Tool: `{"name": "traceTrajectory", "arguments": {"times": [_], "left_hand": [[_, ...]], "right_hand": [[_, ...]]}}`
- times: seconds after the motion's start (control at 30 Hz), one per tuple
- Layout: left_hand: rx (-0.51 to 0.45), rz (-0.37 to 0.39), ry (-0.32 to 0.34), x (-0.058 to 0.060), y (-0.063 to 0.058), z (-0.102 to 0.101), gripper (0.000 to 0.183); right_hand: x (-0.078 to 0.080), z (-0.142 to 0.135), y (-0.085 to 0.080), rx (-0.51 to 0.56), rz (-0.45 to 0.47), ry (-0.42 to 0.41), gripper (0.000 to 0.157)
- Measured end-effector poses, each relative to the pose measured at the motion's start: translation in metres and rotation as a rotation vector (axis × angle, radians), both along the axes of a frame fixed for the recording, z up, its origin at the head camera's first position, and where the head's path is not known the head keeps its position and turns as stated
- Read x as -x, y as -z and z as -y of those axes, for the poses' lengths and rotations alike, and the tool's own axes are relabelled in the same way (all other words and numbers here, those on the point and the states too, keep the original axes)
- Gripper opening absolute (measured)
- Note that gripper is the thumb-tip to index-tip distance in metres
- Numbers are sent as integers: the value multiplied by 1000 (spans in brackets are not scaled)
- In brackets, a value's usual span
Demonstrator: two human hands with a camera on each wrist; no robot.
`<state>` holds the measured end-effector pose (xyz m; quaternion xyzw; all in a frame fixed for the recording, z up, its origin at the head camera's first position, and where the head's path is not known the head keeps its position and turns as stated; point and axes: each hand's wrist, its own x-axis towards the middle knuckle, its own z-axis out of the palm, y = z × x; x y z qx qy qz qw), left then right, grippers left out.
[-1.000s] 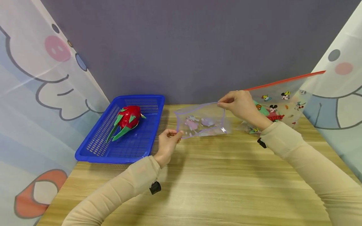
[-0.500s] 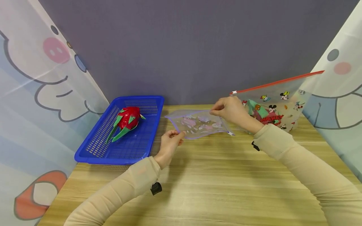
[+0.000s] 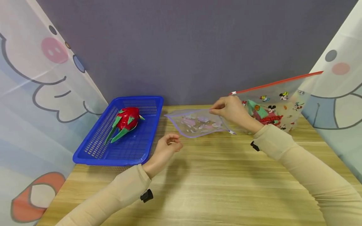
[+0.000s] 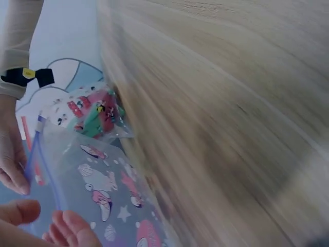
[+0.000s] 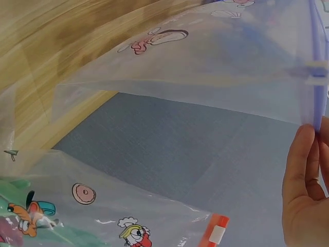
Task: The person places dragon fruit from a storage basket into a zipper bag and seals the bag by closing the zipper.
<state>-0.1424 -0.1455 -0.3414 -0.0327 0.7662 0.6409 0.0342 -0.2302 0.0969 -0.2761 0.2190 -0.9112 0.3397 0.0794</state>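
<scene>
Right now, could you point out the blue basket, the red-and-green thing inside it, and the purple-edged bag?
Blue basket [image 3: 135, 138]: head view, on its bare floor.
Red-and-green thing [image 3: 130, 118]: head view, on its red body.
Purple-edged bag [image 3: 199, 123]: head view, on its printed side.

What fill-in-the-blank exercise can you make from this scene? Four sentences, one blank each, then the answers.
1. In the basket lies a red dragon fruit with ____ leaves.
2. The purple-edged bag is pinched by the person's ____ hand.
3. The other hand is holding ____.
4. On the cartoon bag, the slider is colored ____.

Missing words: green; right; nothing; white.
</scene>
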Motion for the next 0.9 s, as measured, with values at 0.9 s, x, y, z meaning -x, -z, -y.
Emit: {"name": "traceTrajectory", "arguments": {"times": [0.9], "left_hand": [[560,-346,210,25,-55,89,29]], "right_hand": [[6,-6,4,154,64,33,12]]}}
